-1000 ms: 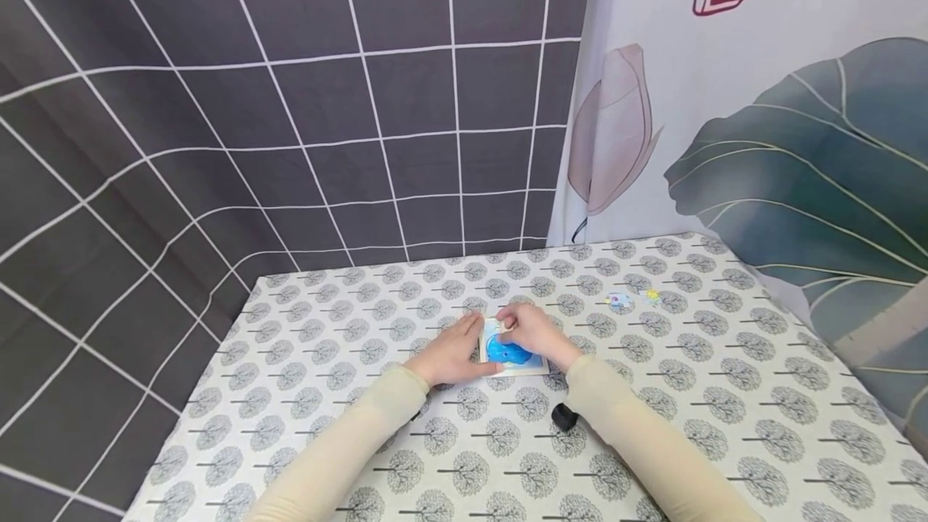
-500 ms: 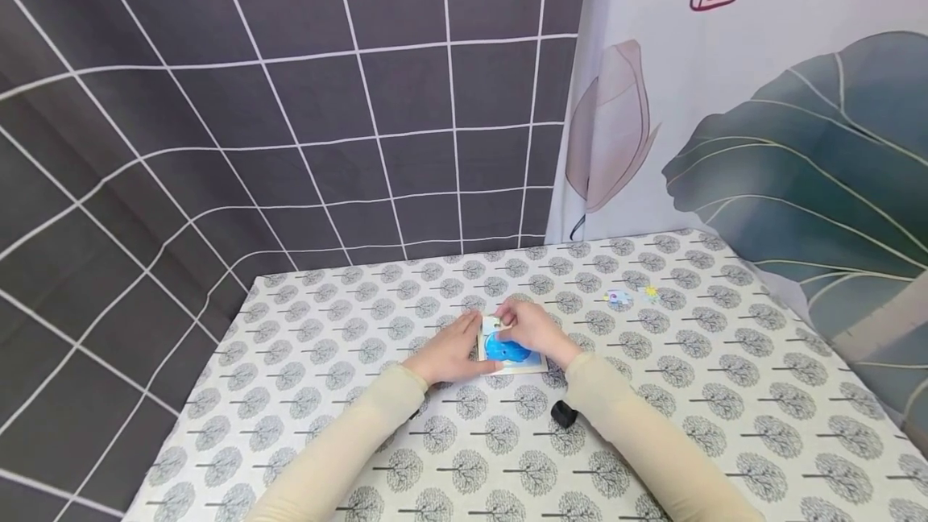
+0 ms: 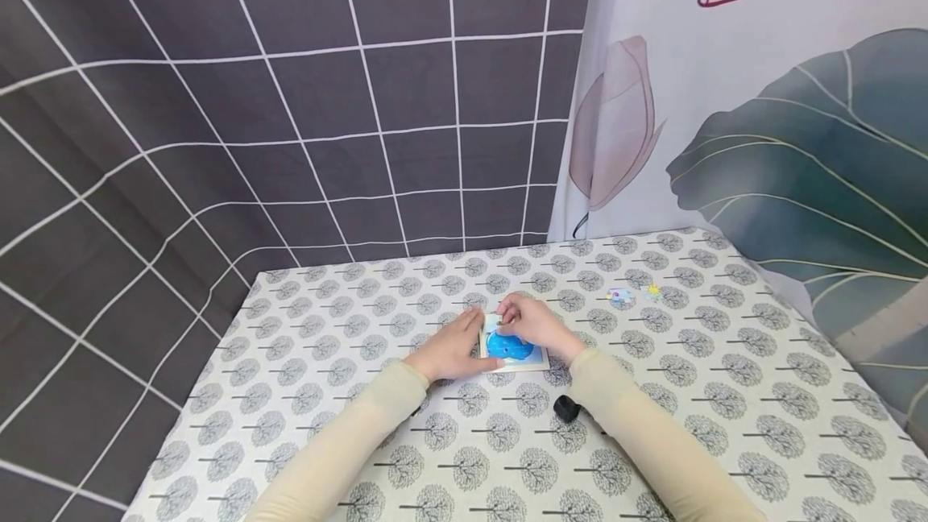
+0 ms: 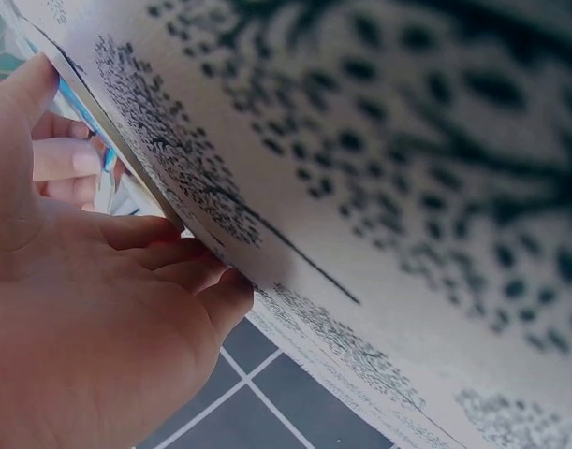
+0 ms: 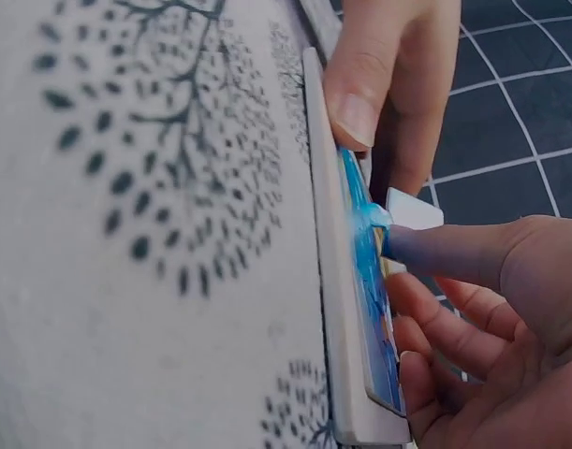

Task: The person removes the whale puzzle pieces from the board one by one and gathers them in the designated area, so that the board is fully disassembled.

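Observation:
A small flat puzzle board (image 3: 538, 366) with a pale rim and a blue whale picture (image 3: 505, 345) lies on the patterned cloth. My left hand (image 3: 449, 350) rests along the board's left side, fingers fairly straight, its thumb on the front left of the picture. In the left wrist view, the fingertips touch the board's side and the cloth. Over the far part of the board, my right hand (image 3: 535, 322) pinches a thin puzzle piece (image 5: 415, 210), which stands tilted off the board in the right wrist view. The fingers partly hide this piece and the board's far right corner.
Two loose pieces lie farther back on the right: a pale one with purple and blue marks (image 3: 619, 296) and a yellow sun-shaped one (image 3: 653, 291). A black object (image 3: 566, 408) sits at the right wrist. Behind the table hangs a dark checked curtain (image 3: 406, 103).
My right hand has lifted slightly and tilted, showing more of the whale picture. The left hand keeps its place on the board. The head view shifts a little.

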The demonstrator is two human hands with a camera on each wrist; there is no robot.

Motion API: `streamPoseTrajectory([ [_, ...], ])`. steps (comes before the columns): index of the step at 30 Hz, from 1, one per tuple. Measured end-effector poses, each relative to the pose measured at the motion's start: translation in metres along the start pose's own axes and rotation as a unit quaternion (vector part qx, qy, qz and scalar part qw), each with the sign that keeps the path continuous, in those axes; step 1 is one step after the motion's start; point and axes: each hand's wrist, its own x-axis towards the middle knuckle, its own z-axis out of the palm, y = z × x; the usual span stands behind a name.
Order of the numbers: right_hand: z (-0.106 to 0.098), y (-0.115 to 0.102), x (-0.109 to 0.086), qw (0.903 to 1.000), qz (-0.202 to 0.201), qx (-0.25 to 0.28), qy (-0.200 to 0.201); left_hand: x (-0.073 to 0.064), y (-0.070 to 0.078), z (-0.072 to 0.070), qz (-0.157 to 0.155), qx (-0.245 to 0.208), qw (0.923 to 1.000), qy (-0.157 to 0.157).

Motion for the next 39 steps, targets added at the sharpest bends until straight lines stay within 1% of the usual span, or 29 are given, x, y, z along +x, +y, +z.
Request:
streamPoseTrajectory([
  [3,-0.002,0.0,0.0,0.9993,0.002,0.036,-0.011,0.001,-0.001,0.001,-0.001,0.002,1.0,0.0],
  [5,-0.003,0.0,0.0,0.9987,0.002,0.049,-0.013,0.001,-0.001,0.002,-0.003,0.004,1.0,0.0],
  [10,-0.005,0.002,0.002,0.9982,-0.003,0.058,-0.009,0.001,0.0,0.001,-0.004,-0.003,1.0,-0.001],
  [13,-0.009,0.004,0.002,0.9976,0.009,0.068,-0.007,0.001,0.001,0.001,-0.004,-0.002,1.0,-0.003],
  [16,-0.015,0.007,0.003,0.997,0.012,0.077,-0.002,0.002,0.001,0.002,-0.007,0.008,0.9999,-0.005],
  [21,-0.028,0.016,0.005,0.9975,-0.001,0.07,0.01,0.002,0.0,0.002,-0.012,0.014,0.9998,-0.002],
  [24,-0.036,0.023,0.004,0.9977,0.012,0.064,0.02,0.001,0.0,0.002,-0.012,0.009,0.9999,-0.002],
  [28,-0.047,0.031,0.001,0.9967,0.041,0.06,0.035,0.0,0.001,0.001,-0.009,0.003,0.9999,0.0],
  [31,-0.056,0.037,-0.003,0.9948,0.059,0.072,0.042,-0.001,0.001,0.001,-0.009,0.002,1.0,0.0],
  [32,-0.059,0.038,-0.005,0.9936,0.066,0.082,0.042,-0.001,0.001,0.001,-0.01,0.001,1.0,-0.001],
  [37,-0.075,0.048,-0.01,0.9926,0.064,0.088,0.054,-0.002,0.001,0.001,-0.013,0.008,0.9999,-0.003],
  [39,-0.081,0.053,-0.012,0.993,0.063,0.078,0.063,-0.002,0.002,0.0,-0.013,0.01,0.9998,-0.005],
])
